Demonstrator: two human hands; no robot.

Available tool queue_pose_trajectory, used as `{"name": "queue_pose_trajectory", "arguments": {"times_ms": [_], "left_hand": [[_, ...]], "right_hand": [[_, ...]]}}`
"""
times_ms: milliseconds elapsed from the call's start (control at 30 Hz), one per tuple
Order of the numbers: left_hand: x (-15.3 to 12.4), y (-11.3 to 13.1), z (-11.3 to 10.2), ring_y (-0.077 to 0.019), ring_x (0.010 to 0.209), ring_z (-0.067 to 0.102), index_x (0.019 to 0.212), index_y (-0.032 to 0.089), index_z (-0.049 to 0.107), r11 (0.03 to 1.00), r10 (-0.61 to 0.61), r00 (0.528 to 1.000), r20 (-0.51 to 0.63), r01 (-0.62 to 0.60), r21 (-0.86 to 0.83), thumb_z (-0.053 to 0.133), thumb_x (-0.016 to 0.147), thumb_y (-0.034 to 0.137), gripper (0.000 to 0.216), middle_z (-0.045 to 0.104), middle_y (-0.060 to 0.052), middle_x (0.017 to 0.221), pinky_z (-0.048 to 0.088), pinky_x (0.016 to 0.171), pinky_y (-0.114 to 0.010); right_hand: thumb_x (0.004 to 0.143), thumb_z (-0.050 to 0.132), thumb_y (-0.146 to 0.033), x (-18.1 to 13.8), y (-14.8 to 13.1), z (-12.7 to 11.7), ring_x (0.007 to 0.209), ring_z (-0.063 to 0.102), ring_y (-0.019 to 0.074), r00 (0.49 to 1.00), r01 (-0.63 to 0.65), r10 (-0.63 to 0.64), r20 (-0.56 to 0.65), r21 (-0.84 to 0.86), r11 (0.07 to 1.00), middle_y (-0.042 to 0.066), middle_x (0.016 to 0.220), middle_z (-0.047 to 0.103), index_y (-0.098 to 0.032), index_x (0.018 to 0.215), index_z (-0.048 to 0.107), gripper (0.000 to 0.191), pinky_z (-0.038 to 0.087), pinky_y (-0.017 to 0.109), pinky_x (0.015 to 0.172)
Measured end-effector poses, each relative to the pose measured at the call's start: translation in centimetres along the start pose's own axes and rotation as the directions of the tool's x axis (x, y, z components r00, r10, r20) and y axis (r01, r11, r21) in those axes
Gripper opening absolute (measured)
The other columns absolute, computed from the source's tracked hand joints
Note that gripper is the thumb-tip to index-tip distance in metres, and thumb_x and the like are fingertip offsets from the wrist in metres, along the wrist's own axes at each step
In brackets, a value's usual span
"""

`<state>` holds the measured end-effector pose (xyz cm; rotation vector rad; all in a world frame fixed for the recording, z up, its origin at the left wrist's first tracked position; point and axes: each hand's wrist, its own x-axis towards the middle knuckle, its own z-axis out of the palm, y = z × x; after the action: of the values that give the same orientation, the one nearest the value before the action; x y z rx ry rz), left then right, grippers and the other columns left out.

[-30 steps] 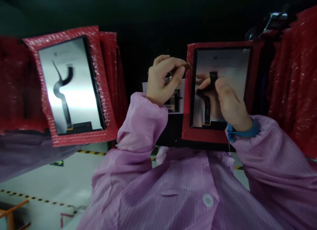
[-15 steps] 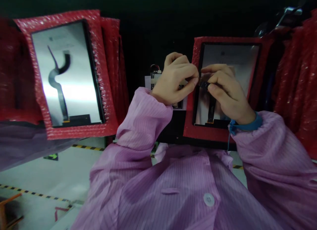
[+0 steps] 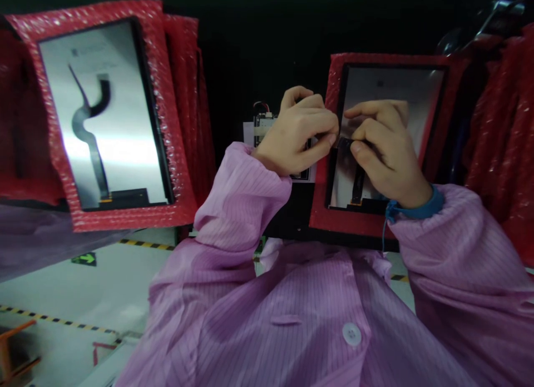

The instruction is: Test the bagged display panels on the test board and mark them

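Over the left edge of the right-hand display panel (image 3: 417, 89) both of my hands work close together. My right hand (image 3: 387, 150) pinches the black end of a flat ribbon cable (image 3: 357, 184) between thumb and forefinger; the cable runs down to the panel's lower edge. Its middle finger is held out above. My left hand (image 3: 302, 132) has thumb and forefinger pressed together beside that cable end; whatever lies in the pinch is hidden. The panel rests on red bubble wrap (image 3: 320, 209). Partly behind my left wrist is a small circuit board (image 3: 263, 121) with red wires.
A second display panel (image 3: 120, 114) with a curved ribbon cable lies on stacked red bubble wrap (image 3: 181, 131) at left. More red bubble wrap (image 3: 507, 137) stands at right, near a shiny metal object (image 3: 498, 14). Below the dark bench is a floor with striped tape (image 3: 146, 244).
The view has shifted slightly, so the left panel sits a little higher and further left. My hands stay at the cable end, and the fingertips have moved slightly apart.
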<state>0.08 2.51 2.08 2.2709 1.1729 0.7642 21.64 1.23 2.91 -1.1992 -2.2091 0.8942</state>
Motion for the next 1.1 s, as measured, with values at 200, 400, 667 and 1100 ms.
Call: {"name": "queue_pose_trajectory", "arguments": {"times_ms": [200,400,667,1100], "left_hand": [[-0.1,-0.1,-0.2,-0.0225,0.083,0.066,0.074,0.029,0.058,0.995,0.081,0.997,0.012,-0.082,0.055,0.056,0.087,0.018,0.016,0.065,0.001,0.072,0.046,0.103,-0.051],[-0.3,-0.3,-0.2,-0.0242,0.080,0.066,0.076,0.029,0.059,0.988,0.153,0.988,-0.033,-0.152,0.012,0.056,0.088,0.024,0.014,0.064,0.000,0.070,0.047,0.099,-0.055],[0.1,0.1,-0.5,-0.0216,0.091,0.064,0.068,0.024,0.061,0.997,0.023,0.998,0.057,-0.019,-0.068,0.061,0.094,0.043,0.032,0.064,-0.001,0.072,0.039,0.110,-0.052],[0.3,-1.2,0.4,-0.0198,0.086,0.063,0.070,0.027,0.061,0.994,-0.079,0.994,-0.070,0.072,-0.087,0.064,0.094,0.051,0.035,0.060,0.000,0.066,0.038,0.114,-0.053]], "right_hand": [[0.097,0.041,-0.053,0.0,0.0,0.1,0.136,0.044,0.0335,1.000,0.005,-0.005,0.004,-0.030,1.000,0.000,0.137,0.060,-0.036,0.100,0.065,0.029,0.031,0.070,0.119],[0.100,0.037,-0.052,0.0,0.0,0.0,0.134,0.046,0.0309,0.999,0.032,-0.031,0.024,-0.037,0.999,0.002,0.136,0.061,-0.034,0.099,0.064,0.033,0.033,0.066,0.118],[0.100,0.045,-0.043,0.1,1.0,0.3,0.128,0.050,0.0292,0.989,0.150,-0.150,-0.009,0.013,0.989,0.005,0.133,0.062,-0.027,0.087,0.062,0.027,0.037,0.061,0.114],[0.102,0.043,-0.046,0.0,0.9,0.7,0.127,0.049,0.0273,0.988,0.153,-0.153,-0.002,0.024,0.988,0.007,0.132,0.062,-0.024,0.090,0.060,0.030,0.035,0.060,0.115]]}}
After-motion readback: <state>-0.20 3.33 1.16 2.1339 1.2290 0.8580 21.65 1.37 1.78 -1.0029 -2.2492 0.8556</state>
